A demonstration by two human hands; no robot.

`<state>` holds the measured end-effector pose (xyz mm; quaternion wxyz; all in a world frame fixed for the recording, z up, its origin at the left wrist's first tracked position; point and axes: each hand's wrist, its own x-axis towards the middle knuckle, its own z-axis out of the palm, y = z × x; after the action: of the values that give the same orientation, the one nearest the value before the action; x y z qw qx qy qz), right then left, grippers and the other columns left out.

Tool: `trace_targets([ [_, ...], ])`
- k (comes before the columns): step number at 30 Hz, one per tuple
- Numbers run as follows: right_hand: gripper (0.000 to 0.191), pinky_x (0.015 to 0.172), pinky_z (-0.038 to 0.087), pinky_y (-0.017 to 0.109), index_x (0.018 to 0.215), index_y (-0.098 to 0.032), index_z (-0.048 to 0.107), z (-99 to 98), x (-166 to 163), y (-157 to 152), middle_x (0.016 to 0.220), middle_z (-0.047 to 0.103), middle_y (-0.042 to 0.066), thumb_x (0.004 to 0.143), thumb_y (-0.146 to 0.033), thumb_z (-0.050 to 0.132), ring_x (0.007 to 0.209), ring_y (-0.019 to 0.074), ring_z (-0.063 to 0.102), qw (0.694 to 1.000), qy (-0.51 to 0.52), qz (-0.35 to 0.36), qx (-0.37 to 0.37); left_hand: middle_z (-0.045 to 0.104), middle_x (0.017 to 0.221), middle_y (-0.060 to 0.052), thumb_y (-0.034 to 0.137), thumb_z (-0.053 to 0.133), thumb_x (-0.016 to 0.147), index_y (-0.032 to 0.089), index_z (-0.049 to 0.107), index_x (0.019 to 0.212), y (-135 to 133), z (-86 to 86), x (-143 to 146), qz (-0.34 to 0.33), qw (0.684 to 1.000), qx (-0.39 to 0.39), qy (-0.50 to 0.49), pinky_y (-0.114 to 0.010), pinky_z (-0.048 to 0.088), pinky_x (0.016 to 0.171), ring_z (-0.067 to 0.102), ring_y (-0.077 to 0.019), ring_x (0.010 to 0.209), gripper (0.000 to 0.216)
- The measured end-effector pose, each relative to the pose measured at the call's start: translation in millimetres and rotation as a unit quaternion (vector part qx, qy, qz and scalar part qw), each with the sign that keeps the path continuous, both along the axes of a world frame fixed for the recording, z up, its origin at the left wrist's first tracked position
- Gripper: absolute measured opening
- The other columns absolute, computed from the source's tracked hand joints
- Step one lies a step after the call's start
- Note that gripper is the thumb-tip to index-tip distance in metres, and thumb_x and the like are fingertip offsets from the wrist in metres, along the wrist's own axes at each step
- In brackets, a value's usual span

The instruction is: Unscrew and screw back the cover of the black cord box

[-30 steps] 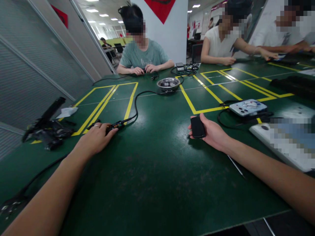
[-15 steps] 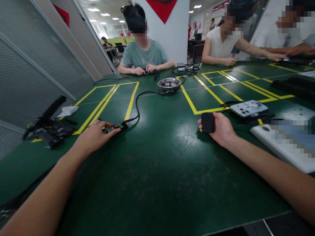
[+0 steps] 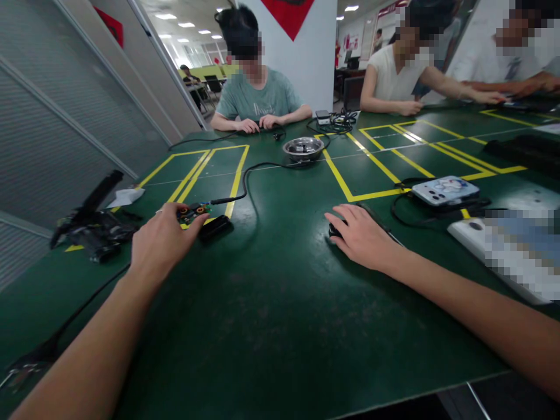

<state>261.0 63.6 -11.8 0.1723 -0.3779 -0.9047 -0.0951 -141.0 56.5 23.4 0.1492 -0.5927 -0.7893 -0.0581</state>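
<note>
Here, on the green table (image 3: 271,326), the right hand (image 3: 361,236) curls palm-down over a black cover (image 3: 335,230), mostly hidden; I can't tell whether it grips. The left hand (image 3: 161,236) pinches a circuit board (image 3: 192,213) just beside a black shell (image 3: 216,228). A cable (image 3: 225,200) runs from the board toward a metal bowl (image 3: 301,156); beyond sits a person (image 3: 265,96) in green.

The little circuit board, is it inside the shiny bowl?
No, the left hand is holding the circuit board, away from the shiny bowl.
</note>
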Motion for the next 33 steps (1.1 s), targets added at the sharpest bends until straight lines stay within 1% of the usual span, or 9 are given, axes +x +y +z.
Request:
trace_targets([
  [5,0.040,0.098,0.043,0.049,0.126,-0.007,0.054,20.3,-52,-29,0.129,0.053,0.021,0.094,-0.031,0.046,0.120,0.0330,0.049,0.992,-0.027,0.119,-0.006,0.066,0.111,-0.017,0.073,0.034,0.087,0.012,0.049,0.125,-1,-2.4,2,0.024,0.998,0.053,-0.011,-0.041,0.050,0.075,0.064,-0.0320,0.093,0.073],
  [9,0.030,0.091,0.047,0.043,0.117,-0.009,0.058,15.6,-132,-15,0.119,0.060,0.017,0.092,-0.012,0.042,0.110,0.0275,0.055,0.971,-0.033,0.237,0.007,0.065,0.113,-0.018,0.073,0.033,0.087,0.014,0.048,0.126,0,-5.4,0,0.041,0.996,0.078,-0.019,-0.043,0.050,0.076,0.064,-0.0357,0.097,0.072],
  [11,0.027,0.090,0.048,0.041,0.113,-0.010,0.060,8.7,-177,2,0.120,0.062,0.016,0.090,-0.012,0.047,0.111,0.0264,0.056,0.975,0.003,0.224,0.002,0.065,0.113,-0.019,0.072,0.031,0.088,0.012,0.047,0.126,0,-6.9,-3,0.047,0.996,0.079,-0.022,-0.044,0.049,0.077,0.063,-0.0371,0.097,0.073],
  [14,0.036,0.102,0.040,0.039,0.127,-0.012,0.053,-3.1,-232,22,0.137,0.054,0.010,0.094,-0.022,0.041,0.125,0.0229,0.050,0.988,0.057,0.144,-0.018,0.064,0.114,-0.020,0.071,0.028,0.090,0.011,0.045,0.128,-2,-8.2,-6,0.038,0.997,0.061,-0.024,-0.043,0.048,0.077,0.063,-0.0361,0.098,0.073],
  [18,0.041,0.107,0.032,0.051,0.131,-0.016,0.052,-16.8,-263,36,0.143,0.051,0.009,0.096,-0.033,0.041,0.133,0.0296,0.043,0.993,0.072,0.074,-0.053,0.063,0.114,-0.019,0.071,0.024,0.091,0.010,0.044,0.128,-4,-8.0,-6,0.020,0.999,0.042,-0.026,-0.039,0.046,0.077,0.063,-0.0342,0.099,0.074],
  [21,0.037,0.107,0.032,0.057,0.128,-0.014,0.057,-19.3,-248,47,0.136,0.056,0.013,0.096,-0.026,0.043,0.130,0.0335,0.044,0.994,0.060,0.062,-0.064,0.063,0.115,-0.018,0.070,0.026,0.091,0.010,0.046,0.126,-6,-6.0,-2,0.013,0.999,0.036,-0.031,-0.038,0.045,0.076,0.062,-0.0331,0.098,0.073],
  [25,0.041,0.097,0.041,0.054,0.127,-0.009,0.058,-11.3,-184,46,0.118,0.063,0.018,0.092,-0.010,0.038,0.113,0.0326,0.054,0.996,0.030,0.058,-0.067,0.064,0.114,-0.016,0.070,0.028,0.091,0.011,0.049,0.122,-8,-2.6,10,-0.020,0.999,0.027,-0.039,-0.037,0.046,0.077,0.061,-0.0320,0.101,0.070],
  [29,0.046,0.093,0.044,0.051,0.134,-0.006,0.053,-5.1,-104,-2,0.116,0.062,0.019,0.091,-0.007,0.035,0.105,0.0306,0.056,0.995,-0.003,0.075,-0.062,0.065,0.112,-0.015,0.069,0.031,0.091,0.014,0.051,0.121,-11,-4.6,30,-0.056,0.997,0.017,-0.044,-0.036,0.046,0.078,0.062,-0.0312,0.101,0.067],
  [33,0.042,0.091,0.049,0.046,0.133,-0.011,0.054,-4.8,-43,-55,0.119,0.060,0.015,0.094,-0.025,0.047,0.105,0.0272,0.054,0.987,0.030,0.105,-0.119,0.067,0.110,-0.013,0.069,0.033,0.091,0.016,0.051,0.121,-15,-10.0,54,-0.094,0.994,-0.011,-0.049,-0.035,0.046,0.072,0.064,-0.0304,0.094,0.064],
])
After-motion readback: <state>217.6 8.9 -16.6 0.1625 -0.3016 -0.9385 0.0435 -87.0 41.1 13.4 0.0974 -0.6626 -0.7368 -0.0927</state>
